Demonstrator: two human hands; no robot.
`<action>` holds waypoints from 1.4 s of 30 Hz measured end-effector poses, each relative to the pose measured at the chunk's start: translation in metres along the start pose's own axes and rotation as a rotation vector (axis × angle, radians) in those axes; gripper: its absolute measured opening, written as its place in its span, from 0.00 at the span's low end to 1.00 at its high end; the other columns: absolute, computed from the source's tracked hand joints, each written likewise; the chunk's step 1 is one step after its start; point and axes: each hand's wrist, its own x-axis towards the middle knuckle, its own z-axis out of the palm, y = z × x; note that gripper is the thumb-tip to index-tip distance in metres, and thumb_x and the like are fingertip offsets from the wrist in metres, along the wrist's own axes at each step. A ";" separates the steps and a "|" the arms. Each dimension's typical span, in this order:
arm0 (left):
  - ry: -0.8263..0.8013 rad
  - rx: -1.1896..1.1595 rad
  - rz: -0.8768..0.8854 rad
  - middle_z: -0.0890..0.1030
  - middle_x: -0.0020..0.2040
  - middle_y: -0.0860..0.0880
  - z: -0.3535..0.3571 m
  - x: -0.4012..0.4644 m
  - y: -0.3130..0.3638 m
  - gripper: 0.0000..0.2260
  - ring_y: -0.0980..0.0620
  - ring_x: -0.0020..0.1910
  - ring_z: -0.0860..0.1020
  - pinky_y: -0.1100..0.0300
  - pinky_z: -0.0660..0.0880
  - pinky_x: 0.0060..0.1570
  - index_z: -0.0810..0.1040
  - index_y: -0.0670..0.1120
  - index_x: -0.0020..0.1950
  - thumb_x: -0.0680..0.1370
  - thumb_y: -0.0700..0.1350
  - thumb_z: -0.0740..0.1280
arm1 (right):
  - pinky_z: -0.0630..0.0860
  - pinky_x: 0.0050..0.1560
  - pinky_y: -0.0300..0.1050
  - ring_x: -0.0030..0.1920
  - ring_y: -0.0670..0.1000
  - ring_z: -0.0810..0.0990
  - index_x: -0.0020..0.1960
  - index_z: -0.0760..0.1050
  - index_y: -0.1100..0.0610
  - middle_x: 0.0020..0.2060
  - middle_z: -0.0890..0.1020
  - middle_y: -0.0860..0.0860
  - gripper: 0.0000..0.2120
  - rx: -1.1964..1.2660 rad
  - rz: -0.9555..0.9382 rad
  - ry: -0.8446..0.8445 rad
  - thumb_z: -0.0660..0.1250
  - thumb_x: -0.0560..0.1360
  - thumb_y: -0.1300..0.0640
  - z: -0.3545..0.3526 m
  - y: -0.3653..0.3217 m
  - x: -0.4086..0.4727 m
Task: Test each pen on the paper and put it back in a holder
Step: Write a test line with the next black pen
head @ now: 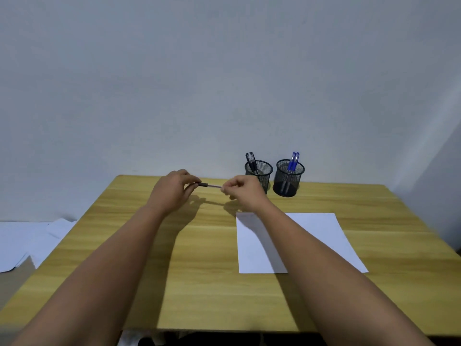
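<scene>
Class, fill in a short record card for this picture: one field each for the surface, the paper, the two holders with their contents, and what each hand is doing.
surface: wooden table
paper: blank white sheet, flat, right of centre
left holder: mesh cup, black pens
right holder: mesh cup, blue pens
left hand: grips the dark end of a pen
right hand: pinches the pen's other end
pen position: held level above the table, not on the paper

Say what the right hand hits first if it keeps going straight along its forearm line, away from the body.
Probably nothing on the table: the right hand points up-left, passing left of the black-pen holder, toward the wall. It grips one end of a pen. Depth is unclear.
</scene>
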 end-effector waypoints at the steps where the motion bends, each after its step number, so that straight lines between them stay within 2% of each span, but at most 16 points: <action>1: 0.009 -0.040 -0.009 0.82 0.48 0.52 -0.004 0.001 0.008 0.07 0.48 0.48 0.79 0.53 0.74 0.42 0.85 0.53 0.56 0.81 0.48 0.68 | 0.78 0.41 0.40 0.36 0.47 0.81 0.44 0.85 0.56 0.37 0.85 0.49 0.04 0.088 0.014 0.011 0.77 0.77 0.62 -0.008 -0.007 -0.005; 3: 0.023 -0.117 -0.016 0.81 0.48 0.53 -0.011 0.003 0.024 0.07 0.50 0.48 0.79 0.53 0.75 0.45 0.85 0.52 0.57 0.81 0.48 0.68 | 0.74 0.38 0.39 0.38 0.48 0.83 0.46 0.86 0.54 0.41 0.87 0.49 0.03 0.258 0.063 0.052 0.76 0.78 0.59 -0.020 -0.018 -0.013; 7: 0.021 -0.184 0.000 0.81 0.48 0.54 -0.018 0.002 0.055 0.07 0.51 0.49 0.78 0.50 0.76 0.49 0.85 0.52 0.57 0.81 0.47 0.68 | 0.71 0.37 0.41 0.34 0.47 0.81 0.46 0.83 0.56 0.39 0.85 0.51 0.03 0.499 0.115 0.153 0.75 0.79 0.59 -0.038 -0.032 -0.026; 9: 0.023 -0.236 0.003 0.82 0.48 0.54 -0.017 0.000 0.070 0.08 0.51 0.49 0.78 0.49 0.77 0.51 0.85 0.51 0.57 0.81 0.47 0.68 | 0.71 0.36 0.40 0.33 0.47 0.80 0.48 0.82 0.56 0.40 0.84 0.52 0.04 0.558 0.124 0.174 0.75 0.80 0.57 -0.044 -0.034 -0.032; 13: 0.020 -0.358 -0.002 0.84 0.49 0.54 -0.012 -0.001 0.110 0.08 0.55 0.49 0.80 0.54 0.78 0.52 0.85 0.48 0.56 0.81 0.49 0.69 | 0.70 0.33 0.41 0.30 0.46 0.78 0.50 0.81 0.56 0.36 0.83 0.49 0.08 0.564 0.145 0.106 0.70 0.84 0.53 -0.046 -0.035 -0.046; 16: -0.021 -0.393 -0.064 0.86 0.46 0.52 -0.005 -0.006 0.129 0.10 0.57 0.46 0.81 0.59 0.75 0.47 0.86 0.46 0.52 0.81 0.51 0.69 | 0.69 0.31 0.40 0.26 0.44 0.75 0.49 0.80 0.57 0.31 0.79 0.49 0.10 0.592 0.159 0.166 0.66 0.86 0.53 -0.053 -0.031 -0.053; 20: -0.115 -0.491 -0.167 0.83 0.33 0.51 0.009 -0.011 0.148 0.13 0.60 0.31 0.76 0.59 0.70 0.34 0.85 0.44 0.42 0.80 0.51 0.70 | 0.67 0.29 0.39 0.23 0.44 0.71 0.45 0.77 0.55 0.29 0.74 0.48 0.12 0.496 0.229 0.240 0.63 0.86 0.54 -0.056 -0.018 -0.052; 21: -0.141 -0.521 -0.206 0.81 0.30 0.53 0.013 -0.014 0.151 0.13 0.62 0.27 0.73 0.62 0.68 0.31 0.85 0.44 0.41 0.80 0.50 0.70 | 0.65 0.28 0.38 0.21 0.44 0.70 0.44 0.76 0.55 0.28 0.73 0.48 0.12 0.535 0.257 0.278 0.63 0.86 0.55 -0.060 -0.013 -0.050; 23: -0.187 -0.551 -0.292 0.81 0.31 0.54 0.021 -0.022 0.145 0.12 0.64 0.26 0.72 0.63 0.68 0.32 0.86 0.44 0.42 0.80 0.49 0.70 | 0.62 0.25 0.35 0.18 0.44 0.65 0.43 0.74 0.54 0.23 0.71 0.47 0.12 0.709 0.320 0.425 0.61 0.86 0.57 -0.084 -0.004 -0.047; 25: -0.224 -0.525 -0.397 0.84 0.35 0.50 0.027 -0.037 0.121 0.11 0.59 0.29 0.75 0.61 0.69 0.34 0.87 0.45 0.43 0.79 0.49 0.71 | 0.60 0.24 0.33 0.20 0.46 0.64 0.43 0.73 0.54 0.24 0.70 0.48 0.12 0.707 0.348 0.547 0.60 0.85 0.58 -0.124 0.006 -0.047; 28: -0.228 -0.276 -0.474 0.85 0.38 0.51 0.031 -0.056 0.081 0.09 0.51 0.38 0.81 0.59 0.71 0.36 0.86 0.48 0.45 0.79 0.50 0.70 | 0.63 0.27 0.37 0.25 0.48 0.69 0.45 0.76 0.55 0.31 0.76 0.50 0.09 0.483 0.320 0.575 0.62 0.83 0.56 -0.162 0.014 -0.054; 32: -0.149 0.115 -0.407 0.85 0.48 0.50 0.044 -0.060 0.061 0.09 0.47 0.46 0.80 0.56 0.73 0.40 0.86 0.53 0.54 0.80 0.53 0.67 | 0.69 0.25 0.37 0.25 0.47 0.74 0.42 0.78 0.56 0.31 0.81 0.51 0.11 0.341 0.257 0.528 0.71 0.82 0.55 -0.163 0.029 -0.060; 35: -0.123 0.305 -0.299 0.81 0.50 0.47 0.059 -0.062 0.049 0.11 0.43 0.50 0.79 0.52 0.75 0.42 0.86 0.52 0.57 0.81 0.53 0.66 | 0.68 0.23 0.34 0.24 0.47 0.73 0.41 0.74 0.54 0.32 0.80 0.53 0.12 0.346 0.233 0.548 0.72 0.82 0.56 -0.163 0.056 -0.060; 39: -0.055 0.305 -0.241 0.81 0.54 0.46 0.074 -0.062 0.047 0.13 0.40 0.55 0.77 0.47 0.74 0.47 0.85 0.48 0.59 0.79 0.51 0.67 | 0.71 0.24 0.36 0.27 0.50 0.76 0.41 0.72 0.54 0.36 0.84 0.57 0.13 0.322 0.227 0.568 0.71 0.83 0.56 -0.162 0.083 -0.059; 42: -0.058 0.179 -0.090 0.81 0.63 0.48 0.079 -0.059 0.060 0.23 0.40 0.62 0.75 0.44 0.74 0.53 0.80 0.49 0.67 0.77 0.58 0.59 | 0.75 0.26 0.40 0.27 0.50 0.78 0.42 0.77 0.57 0.37 0.85 0.58 0.12 0.326 0.216 0.549 0.70 0.83 0.57 -0.159 0.092 -0.058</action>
